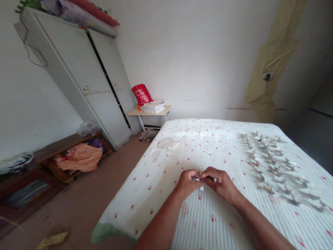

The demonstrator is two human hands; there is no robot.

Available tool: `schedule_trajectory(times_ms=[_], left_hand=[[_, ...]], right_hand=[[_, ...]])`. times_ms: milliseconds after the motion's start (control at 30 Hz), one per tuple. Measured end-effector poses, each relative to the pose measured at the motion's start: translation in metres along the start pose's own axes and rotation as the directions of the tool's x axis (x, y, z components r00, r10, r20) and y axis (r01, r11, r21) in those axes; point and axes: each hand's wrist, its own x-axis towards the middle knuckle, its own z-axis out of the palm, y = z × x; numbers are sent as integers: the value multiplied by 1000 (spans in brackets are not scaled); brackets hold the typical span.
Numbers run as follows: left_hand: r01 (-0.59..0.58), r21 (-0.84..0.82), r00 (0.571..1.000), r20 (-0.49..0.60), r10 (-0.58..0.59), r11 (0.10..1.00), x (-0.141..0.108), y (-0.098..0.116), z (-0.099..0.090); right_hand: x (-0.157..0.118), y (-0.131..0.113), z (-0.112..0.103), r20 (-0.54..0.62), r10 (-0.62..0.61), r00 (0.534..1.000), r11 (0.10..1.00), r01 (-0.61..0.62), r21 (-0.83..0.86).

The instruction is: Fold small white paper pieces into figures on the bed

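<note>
My left hand (187, 183) and my right hand (220, 183) meet above the bed, thumbs and fingers pinched together. Between the fingertips is a small folded piece of paper (201, 188); only a white corner shows and its shape is mostly hidden. To the right, many small folded paper figures (273, 158), shaped like birds and blurred, stand in rows on the quilt (208, 215). Printed paper pieces (168, 143) lie on the quilt ahead and to the left of my hands.
A small table (134, 111) by the wall holds a red bag (142, 94) and a white box (155, 108). A tall cabinet (75, 62) stands at the left, with a low wooden cabinet (41, 158) before it. A socket (267, 76) is on the wall.
</note>
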Motion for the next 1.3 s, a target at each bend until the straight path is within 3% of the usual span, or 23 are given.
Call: schedule_trajectory(times_ms=[233,433,567,733,967,1300], left_hand=[[71,-128,997,2,-71,989,-1,4,-8],[106,-185,994,-7,-109,977,-2,7,-7],[117,-168,993,-8,-120,979,-2,10,-7],[142,-170,989,-5,-145,975,-2,9,-7],[164,-151,986,-10,-168,975,-2,9,-8],[182,-186,983,32,-179,965,-2,7,-11]], right_hand=[[1,3,-1,-45,26,999,999,-27,-32],[1,0,-5,-5,-97,995,976,94,-196],[0,-2,-8,71,-241,968,881,249,-404],[0,-2,-7,90,-314,945,763,308,-568],[0,-7,-9,127,-350,928,685,347,-640],[-1,-4,-10,146,-367,919,680,372,-632]])
